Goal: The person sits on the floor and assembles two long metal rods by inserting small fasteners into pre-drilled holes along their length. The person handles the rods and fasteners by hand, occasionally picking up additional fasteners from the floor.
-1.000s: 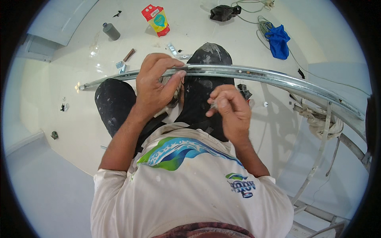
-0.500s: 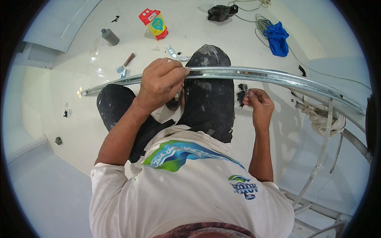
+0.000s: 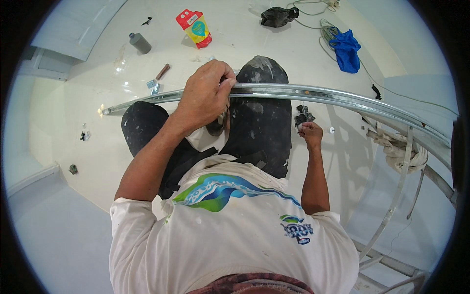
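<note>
A long galvanized metal profile rail (image 3: pixel 274 90) runs across my bent knees, its near left end low by the floor. My left hand (image 3: pixel 205 95) is closed around the rail left of its middle. To the right of my thigh, my right hand (image 3: pixel 311 136) is closed in a pinch beside a torn black plastic wrapping (image 3: pixel 304 116) on the floor. Something small and pale shows at its fingertips, too small to name. A small white round piece (image 3: pixel 331 130) lies just right of that hand.
Ahead on the floor are a red and yellow pouch (image 3: pixel 196 29), a grey bottle (image 3: pixel 140 44), a black plastic bag (image 3: pixel 279 17) and a blue bag (image 3: pixel 346 51) by a coiled cable. Metal brackets (image 3: pixel 154 87) lie beyond the rail. A metal frame (image 3: pixel 391 210) with draped cloth (image 3: pixel 404 152) stands at right.
My right hand has drawn slightly down and left, below the black wrapping. The white round piece now shows on the floor. My left hand still grips the rail.
</note>
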Action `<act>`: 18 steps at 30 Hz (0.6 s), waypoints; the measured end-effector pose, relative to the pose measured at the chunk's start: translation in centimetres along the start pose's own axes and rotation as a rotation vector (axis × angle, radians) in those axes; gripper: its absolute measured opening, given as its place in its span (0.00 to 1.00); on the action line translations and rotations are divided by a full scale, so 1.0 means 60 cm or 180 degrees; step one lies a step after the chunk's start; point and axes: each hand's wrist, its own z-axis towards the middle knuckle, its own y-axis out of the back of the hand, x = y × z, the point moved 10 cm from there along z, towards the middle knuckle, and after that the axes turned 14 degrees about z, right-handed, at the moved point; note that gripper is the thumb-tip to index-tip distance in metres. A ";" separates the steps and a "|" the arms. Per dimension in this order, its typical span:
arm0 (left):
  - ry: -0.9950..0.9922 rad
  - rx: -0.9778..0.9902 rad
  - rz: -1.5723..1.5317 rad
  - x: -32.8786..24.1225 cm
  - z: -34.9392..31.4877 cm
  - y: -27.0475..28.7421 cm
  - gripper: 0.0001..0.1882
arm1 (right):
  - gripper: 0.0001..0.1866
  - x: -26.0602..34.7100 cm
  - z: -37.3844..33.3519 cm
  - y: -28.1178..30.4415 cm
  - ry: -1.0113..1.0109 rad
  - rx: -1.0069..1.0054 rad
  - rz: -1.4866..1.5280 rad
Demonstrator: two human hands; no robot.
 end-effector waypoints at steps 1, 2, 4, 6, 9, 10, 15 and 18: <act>0.0061 -0.0017 0.0079 0.001 -0.001 0.001 0.04 | 0.05 -0.008 0.003 0.001 -0.0057 -0.0023 -0.0011; 0.0117 -0.0026 0.0155 0.002 -0.001 0.000 0.04 | 0.06 -0.015 0.006 0.002 -0.0119 -0.0053 -0.0019; 0.0130 -0.0057 0.0118 -0.001 0.004 -0.006 0.04 | 0.08 -0.034 0.030 0.039 0.0510 0.0007 -0.1215; 0.0190 -0.0148 0.0108 0.009 0.007 -0.011 0.05 | 0.09 -0.072 0.051 0.079 0.0826 -0.0074 -0.1761; 0.0603 -0.0116 -0.0146 0.052 0.002 -0.018 0.08 | 0.08 -0.101 0.066 0.091 0.0524 -0.0268 -0.1014; 0.0863 0.0083 -0.0505 0.076 -0.004 -0.025 0.08 | 0.08 -0.120 0.066 0.089 0.0184 -0.0319 -0.0424; 0.0842 0.0280 -0.1642 0.075 -0.004 -0.030 0.11 | 0.08 -0.120 0.088 0.131 0.0431 -0.0375 -0.0912; 0.0798 0.0595 -0.1559 0.057 0.003 -0.025 0.12 | 0.07 -0.092 0.086 0.103 0.0278 -0.0505 -0.0779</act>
